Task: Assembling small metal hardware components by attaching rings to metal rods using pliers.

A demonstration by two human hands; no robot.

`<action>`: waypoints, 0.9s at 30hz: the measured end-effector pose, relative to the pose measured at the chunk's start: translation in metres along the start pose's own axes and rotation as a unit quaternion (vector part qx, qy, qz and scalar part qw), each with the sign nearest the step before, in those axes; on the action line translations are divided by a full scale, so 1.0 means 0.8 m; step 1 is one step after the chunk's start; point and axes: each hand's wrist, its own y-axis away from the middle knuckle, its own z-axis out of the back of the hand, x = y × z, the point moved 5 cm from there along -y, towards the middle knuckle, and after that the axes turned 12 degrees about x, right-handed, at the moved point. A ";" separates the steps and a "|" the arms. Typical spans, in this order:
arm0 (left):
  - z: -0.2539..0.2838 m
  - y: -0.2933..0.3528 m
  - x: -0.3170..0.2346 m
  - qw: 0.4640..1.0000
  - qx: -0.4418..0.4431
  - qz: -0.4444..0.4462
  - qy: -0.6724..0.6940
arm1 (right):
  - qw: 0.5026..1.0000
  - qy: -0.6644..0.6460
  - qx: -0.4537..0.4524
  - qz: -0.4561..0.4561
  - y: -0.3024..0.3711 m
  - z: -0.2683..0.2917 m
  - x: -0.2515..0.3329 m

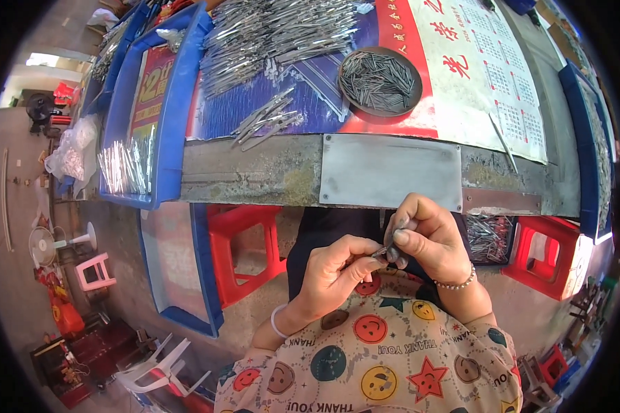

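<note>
My left hand (337, 274) and my right hand (430, 241) meet in front of the table edge, above my lap. Their thumbs and fingers pinch a small, thin, dark metal piece (381, 252) between them, and its exact kind is too small to make out. Just beyond the hands, a grey metal plate (391, 171) is fixed at the table's edge. Farther off stands a round bowl (379, 113) of short dark metal pins (377, 79). Slim silver metal pieces (275, 41) lie heaped at the back, with several more (265, 122) loose nearer the front.
A blue tray (171, 131) holding silver pieces sits at the table's left, another blue tray (592, 144) at the right. A thin pointed rod (503, 143) lies on the calendar sheet (482, 76). Below are red stools (217, 237) and a blue-edged tray (205, 275).
</note>
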 end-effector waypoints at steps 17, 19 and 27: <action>0.005 0.010 -0.012 0.958 -0.023 -0.053 -0.282 | 0.946 0.322 -0.010 -0.029 0.004 -0.003 0.006; 0.008 0.012 -0.010 0.979 0.000 -0.018 -0.202 | 0.941 0.337 -0.009 -0.027 0.006 -0.007 0.006; 0.011 0.022 -0.001 0.996 0.031 0.048 -0.062 | 0.963 0.260 -0.034 -0.054 0.011 -0.018 -0.005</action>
